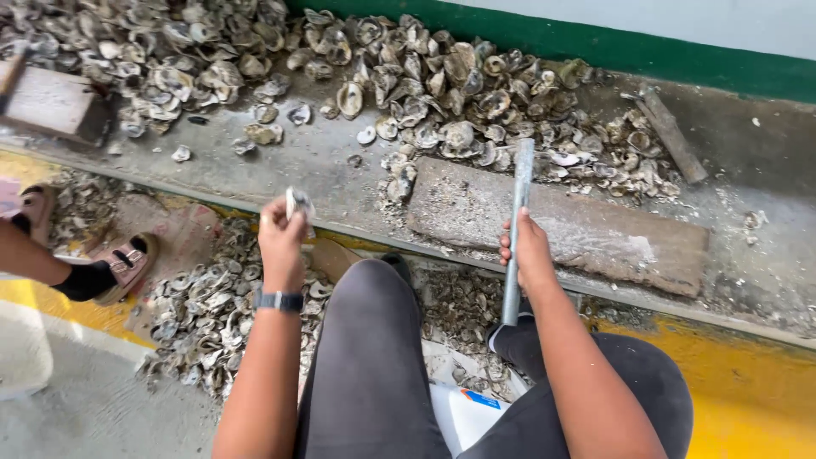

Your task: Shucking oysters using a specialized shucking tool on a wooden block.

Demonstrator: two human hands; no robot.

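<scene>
While right fingers (508, 246) clench a grey metal rod (516, 223), left fingers (274, 214) pinch a pale shell (298, 202).

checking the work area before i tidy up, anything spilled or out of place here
Yes. Empty shells lie spilled over the floor beside the left hand, which holds a shell. The right hand grips a metal rod over the crusted wooden board.

Shells (442, 93): mottled grey, brown and pearly white.
Rod (517, 223): dull silver-grey.
Board (595, 229): weathered brown, dusted white.
Wall band (595, 42): deep green under pale grey.
Floor stripe (756, 391): bright yellow.
Trousers (365, 365): charcoal grey.
Watch (279, 300): dark slate strap.
Sandal (127, 259): dusty pink, over a black sock.
</scene>
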